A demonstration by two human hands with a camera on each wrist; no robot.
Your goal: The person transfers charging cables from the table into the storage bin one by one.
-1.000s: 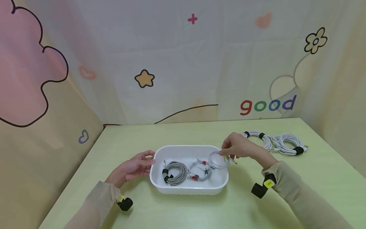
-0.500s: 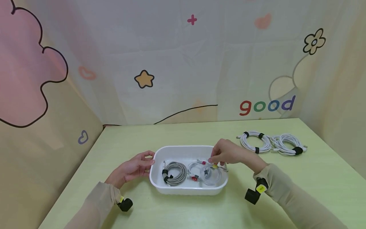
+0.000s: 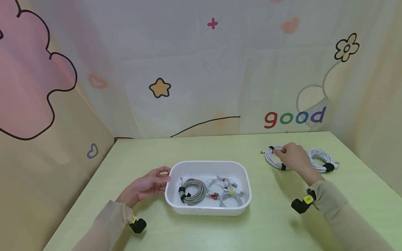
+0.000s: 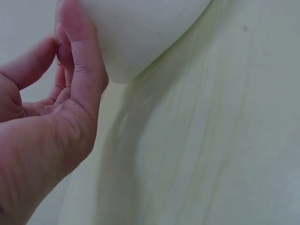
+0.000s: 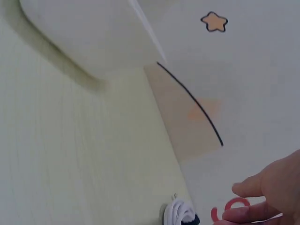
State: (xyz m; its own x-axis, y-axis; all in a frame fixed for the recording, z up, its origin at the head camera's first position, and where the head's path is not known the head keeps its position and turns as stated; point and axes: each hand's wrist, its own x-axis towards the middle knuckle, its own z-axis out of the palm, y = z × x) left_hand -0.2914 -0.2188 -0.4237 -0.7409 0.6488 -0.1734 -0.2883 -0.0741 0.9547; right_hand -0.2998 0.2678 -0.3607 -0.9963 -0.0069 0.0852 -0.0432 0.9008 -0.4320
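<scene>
My left hand (image 3: 149, 186) pinches the left rim of a white plastic tub (image 3: 207, 211), thumb and fingers on either side of it; the left wrist view shows this close up. Inside the tub lie a coiled grey cable (image 3: 198, 197), a thin white cable (image 3: 211, 182) with red ties, and another thin coil (image 3: 230, 200) with a yellow tie. My right hand (image 3: 295, 157) hovers over a white coiled cable (image 3: 270, 161) with black straps and partly hides it. In the right wrist view its thumb and fingers are apart, holding nothing, near the cable (image 5: 174, 213).
A second white coiled cable (image 3: 320, 154) with a black strap lies just right of the first. The pale green table (image 3: 201, 233) runs back to a printed cloth backdrop (image 3: 201, 87). Black wrist cameras sit on both sleeves.
My right hand has lowered the thin yellow-tied cable into the tub, let it go, and moved right to the white coils. The left hand stays on the rim.
</scene>
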